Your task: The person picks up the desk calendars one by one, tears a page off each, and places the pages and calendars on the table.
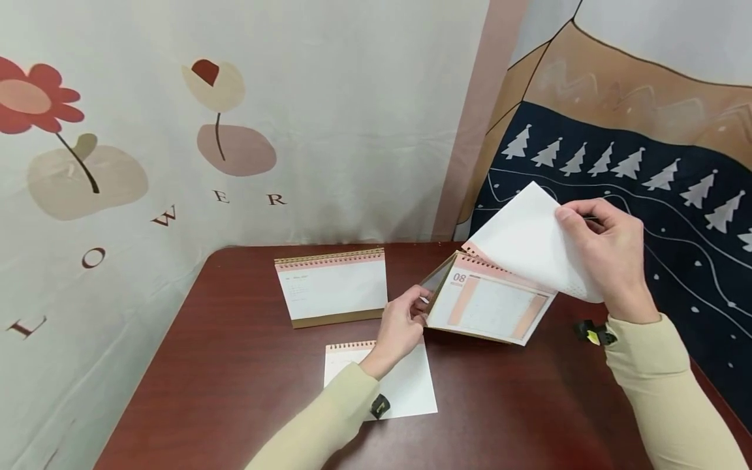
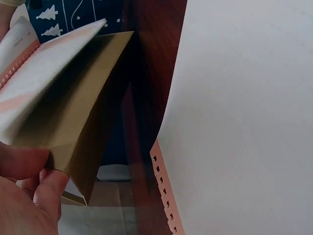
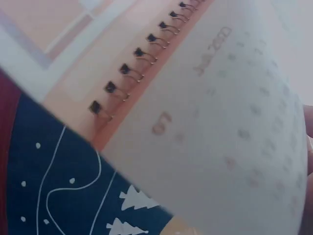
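Observation:
My left hand [image 1: 402, 326] holds the lower left edge of a spiral desk calendar [image 1: 499, 303], tilted up off the table and showing an "08" page. In the left wrist view, the thumb and fingers pinch its brown cardboard stand [image 2: 90, 107]. The right hand [image 1: 613, 251] pinches the outer edge of a white page [image 1: 529, 235], raised and slanted above the calendar. Along the wire coil [image 3: 139, 54] runs this page's pink edge; "07" shows on the page in the right wrist view. Under the left forearm lies a loose sheet [image 1: 405, 388] with a notched pink edge [image 2: 165, 188].
A second desk calendar [image 1: 337, 287] stands at the back of the dark red table [image 1: 235, 365], left of the held one. Behind the table hangs a pale flower-print cloth [image 1: 352, 130]. To the right is a dark cloth [image 1: 705, 274] with white trees.

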Motion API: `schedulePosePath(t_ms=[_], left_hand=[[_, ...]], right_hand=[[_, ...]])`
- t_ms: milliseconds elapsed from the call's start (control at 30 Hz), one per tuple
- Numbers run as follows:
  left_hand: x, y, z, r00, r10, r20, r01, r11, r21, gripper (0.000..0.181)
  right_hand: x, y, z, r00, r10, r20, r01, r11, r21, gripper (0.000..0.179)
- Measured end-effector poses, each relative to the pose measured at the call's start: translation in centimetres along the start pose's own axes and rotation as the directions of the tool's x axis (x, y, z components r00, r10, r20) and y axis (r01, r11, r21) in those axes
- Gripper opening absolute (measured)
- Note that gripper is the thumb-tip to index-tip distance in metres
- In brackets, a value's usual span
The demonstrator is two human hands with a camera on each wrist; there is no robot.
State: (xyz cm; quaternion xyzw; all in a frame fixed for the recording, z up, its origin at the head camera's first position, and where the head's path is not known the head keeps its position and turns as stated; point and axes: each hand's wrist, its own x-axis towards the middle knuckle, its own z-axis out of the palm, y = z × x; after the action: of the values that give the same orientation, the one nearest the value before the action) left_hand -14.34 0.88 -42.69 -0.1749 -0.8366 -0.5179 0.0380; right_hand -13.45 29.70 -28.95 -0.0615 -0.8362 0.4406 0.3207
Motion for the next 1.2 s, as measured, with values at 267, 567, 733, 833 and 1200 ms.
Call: schedulePosePath(t_ms=[267,567,733,833,1200], left_hand=[[-0.5,0.2,0.2,1.000,0.008,0.000,-0.008,1.000,0.002,0.038],[-0.5,0.7,0.4,1.000,0.023,0.002,-0.023,0.999,0.039,0.040],[-0.5,0.8,0.4,1.000,0.027,-0.008,-0.027,0.999,0.034,0.037],[-0.4,0.9,0.3,1.000,0.023,-0.004,-0.023,0.999,0.032,0.036],[0.4,1.2,-0.1,0.998,0.062,0.000,-0.061,0.996,0.066,0.041]], right_hand=[[0.2,0.5,0.2,1.000,0.021,-0.021,-0.020,0.999,0.030,0.025],[0.1,1.2,0.8,0.993,0.016,-0.116,-0.006,0.996,0.086,0.023],[0.0,1.5,1.3,0.988,0.040,-0.151,-0.021,0.992,0.124,0.021],[-0.2,1.4,1.3,0.988,0.054,-0.148,-0.035,0.991,0.132,0.022],[0.7,-1.9,-2.8,0.993,-0.056,0.107,0.066,0.993,-0.096,0.028]])
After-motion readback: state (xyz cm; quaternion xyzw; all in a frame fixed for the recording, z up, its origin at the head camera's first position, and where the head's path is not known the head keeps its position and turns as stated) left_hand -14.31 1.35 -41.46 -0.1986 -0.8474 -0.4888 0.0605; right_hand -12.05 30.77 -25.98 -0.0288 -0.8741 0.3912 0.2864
